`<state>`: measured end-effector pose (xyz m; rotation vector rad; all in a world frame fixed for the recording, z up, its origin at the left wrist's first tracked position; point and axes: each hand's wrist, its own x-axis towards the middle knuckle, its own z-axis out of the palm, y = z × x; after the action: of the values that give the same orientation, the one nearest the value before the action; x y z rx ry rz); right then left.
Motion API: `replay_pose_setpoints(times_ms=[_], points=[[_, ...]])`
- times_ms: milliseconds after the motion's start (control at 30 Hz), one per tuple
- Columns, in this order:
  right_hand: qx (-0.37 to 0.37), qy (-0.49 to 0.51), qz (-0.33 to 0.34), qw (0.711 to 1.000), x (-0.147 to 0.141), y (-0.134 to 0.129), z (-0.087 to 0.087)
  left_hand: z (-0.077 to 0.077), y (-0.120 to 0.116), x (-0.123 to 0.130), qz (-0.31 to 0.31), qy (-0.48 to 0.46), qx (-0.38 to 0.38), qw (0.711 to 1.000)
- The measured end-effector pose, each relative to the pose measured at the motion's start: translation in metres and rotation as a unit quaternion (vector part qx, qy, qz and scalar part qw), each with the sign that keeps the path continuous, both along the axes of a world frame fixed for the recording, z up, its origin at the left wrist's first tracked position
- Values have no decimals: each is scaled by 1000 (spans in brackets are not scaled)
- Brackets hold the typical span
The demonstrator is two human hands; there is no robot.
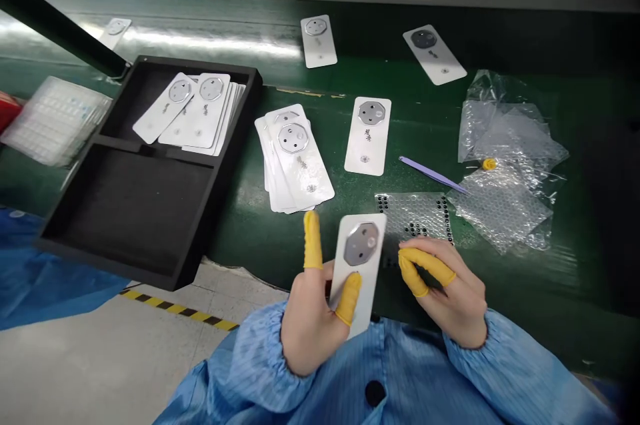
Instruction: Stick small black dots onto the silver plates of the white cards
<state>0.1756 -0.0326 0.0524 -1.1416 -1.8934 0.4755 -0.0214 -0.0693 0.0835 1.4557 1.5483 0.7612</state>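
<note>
My left hand [317, 315], with yellow finger cots on thumb and index finger, holds a white card [361, 278] upright and slightly tilted; its octagonal silver plate faces up. The index finger sticks out past the card's left edge. To the right, my right hand [445, 285] has its cot-covered thumb and index fingertip pinched together; anything between them is too small to make out. Just beyond it lies a clear sheet [417, 211] with small black dots. A purple pair of tweezers [434, 175] and a single white card [367, 137] lie farther back.
A stack of white cards [300, 168] lies left of centre. The black tray [200, 218] holds more cards in its back compartment. Clear plastic bags [505, 191] with a yellow cot [489, 163] are at right. More cards [319, 41] lie at the back; transparent sheets [60, 119] sit far left.
</note>
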Motion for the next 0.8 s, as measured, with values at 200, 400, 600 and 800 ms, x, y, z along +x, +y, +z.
replay_pose_setpoints(times_ms=[200, 400, 600, 800], points=[[56, -77, 40, 995, -11, -2, 32, 15, -1, 15, -16, -26, 21, 999], [91, -100, 83, 987, -7, -2, 37, 15, -4, 21, -20, -6, 62, 998], [125, -217, 116, 961, -12, -5, 44, 13, -5, 18, -7, 83, 97, 992], [49, -207, 166, 963, -13, -4, 31, 4, -3, 20, -28, 9, 38, 999]])
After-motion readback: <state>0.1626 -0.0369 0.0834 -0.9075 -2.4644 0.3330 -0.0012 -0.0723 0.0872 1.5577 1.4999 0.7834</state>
